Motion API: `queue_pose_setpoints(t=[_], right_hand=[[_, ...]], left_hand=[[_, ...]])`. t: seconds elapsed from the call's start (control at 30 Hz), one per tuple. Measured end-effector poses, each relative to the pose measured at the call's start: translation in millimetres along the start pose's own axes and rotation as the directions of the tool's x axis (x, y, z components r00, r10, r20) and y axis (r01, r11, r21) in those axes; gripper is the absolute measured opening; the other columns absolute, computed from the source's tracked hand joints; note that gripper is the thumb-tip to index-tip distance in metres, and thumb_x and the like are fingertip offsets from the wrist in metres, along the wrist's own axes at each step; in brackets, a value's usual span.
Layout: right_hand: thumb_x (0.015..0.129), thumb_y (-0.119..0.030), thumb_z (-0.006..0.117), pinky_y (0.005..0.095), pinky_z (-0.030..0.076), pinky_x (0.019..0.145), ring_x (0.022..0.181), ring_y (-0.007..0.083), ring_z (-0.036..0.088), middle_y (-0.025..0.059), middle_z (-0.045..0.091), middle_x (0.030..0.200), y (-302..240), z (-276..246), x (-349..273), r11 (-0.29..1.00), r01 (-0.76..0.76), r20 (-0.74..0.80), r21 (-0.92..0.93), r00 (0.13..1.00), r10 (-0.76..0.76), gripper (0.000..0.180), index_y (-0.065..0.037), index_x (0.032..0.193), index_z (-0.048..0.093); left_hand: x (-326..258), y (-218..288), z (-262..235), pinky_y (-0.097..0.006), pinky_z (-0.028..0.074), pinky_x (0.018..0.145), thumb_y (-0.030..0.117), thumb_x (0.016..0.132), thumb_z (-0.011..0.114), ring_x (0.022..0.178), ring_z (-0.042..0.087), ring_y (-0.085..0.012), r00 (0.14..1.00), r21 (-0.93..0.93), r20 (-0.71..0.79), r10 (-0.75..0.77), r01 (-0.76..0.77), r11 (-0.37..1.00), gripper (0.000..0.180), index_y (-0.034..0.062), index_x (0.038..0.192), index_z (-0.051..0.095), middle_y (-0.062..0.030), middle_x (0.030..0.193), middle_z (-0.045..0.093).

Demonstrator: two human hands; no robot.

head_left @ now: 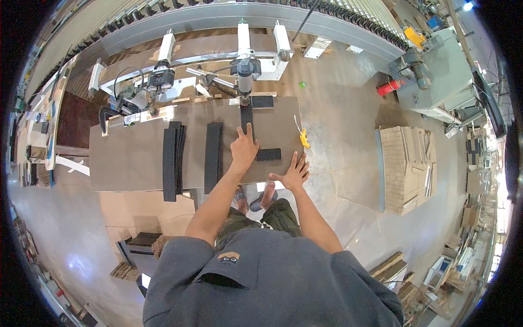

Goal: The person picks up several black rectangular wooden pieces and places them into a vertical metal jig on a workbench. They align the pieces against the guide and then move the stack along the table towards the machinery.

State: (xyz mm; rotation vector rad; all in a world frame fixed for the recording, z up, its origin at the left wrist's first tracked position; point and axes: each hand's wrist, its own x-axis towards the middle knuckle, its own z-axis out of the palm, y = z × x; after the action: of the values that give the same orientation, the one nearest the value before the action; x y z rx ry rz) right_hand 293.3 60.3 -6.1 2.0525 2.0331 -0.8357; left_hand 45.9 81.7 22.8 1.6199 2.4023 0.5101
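A dark strip (247, 113) runs from beneath an upright cylindrical machine head (245, 76) toward me. My left hand (243, 150) holds the strip's near part against the brown board (136, 158), index finger pointing along it; the palm hides some fingers. Fingers spread, my right hand (292, 173) rests at the board's near right edge and holds nothing. Between my hands lies a short black block (268, 155) with a jagged lower edge. Left of my left arm are two stacks of long black strips, one nearer (213, 155) and one farther left (174, 161).
A yellow-handled tool (304, 139) lies at the board's right edge. Another dark piece (262, 102) sits beside the machine head, and a second machine head (160, 79) stands left. Stacked cardboard (406, 169) and a red fire extinguisher (389, 87) are on the right.
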Motion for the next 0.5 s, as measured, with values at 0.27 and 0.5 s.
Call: queue_pose_setpoints(t=[0.27,0.5], right_hand=[[0.056,-0.091,0.090,0.0792,0.000,0.129,0.170,0.0569,-0.011,0.0171,-0.018,0.189,-3,-1,-2,0.998,-0.019,-0.024,0.055,1.000,0.020,0.170,-0.029,0.183,-0.004],[0.055,-0.088,0.091,0.0793,0.002,0.129,0.170,0.0556,-0.009,0.0157,-0.018,0.189,-3,-1,-3,0.998,-0.041,-0.011,0.057,0.999,0.042,0.170,-0.029,0.183,-0.003]], left_hand=[[4,0,-4,-0.049,0.066,0.070,0.033,0.090,0.083,0.079,0.079,-0.0402,1.000,-0.008,-0.024,-0.020,0.020,1.000,0.075,0.0097,0.157,0.058,-0.0266,0.134,0.061],[-28,-15,-53,-0.051,0.064,0.075,0.038,0.089,0.081,0.092,0.077,-0.0396,0.997,-0.066,0.004,-0.073,0.073,0.995,0.076,0.0180,0.159,0.060,-0.0176,0.135,0.064]])
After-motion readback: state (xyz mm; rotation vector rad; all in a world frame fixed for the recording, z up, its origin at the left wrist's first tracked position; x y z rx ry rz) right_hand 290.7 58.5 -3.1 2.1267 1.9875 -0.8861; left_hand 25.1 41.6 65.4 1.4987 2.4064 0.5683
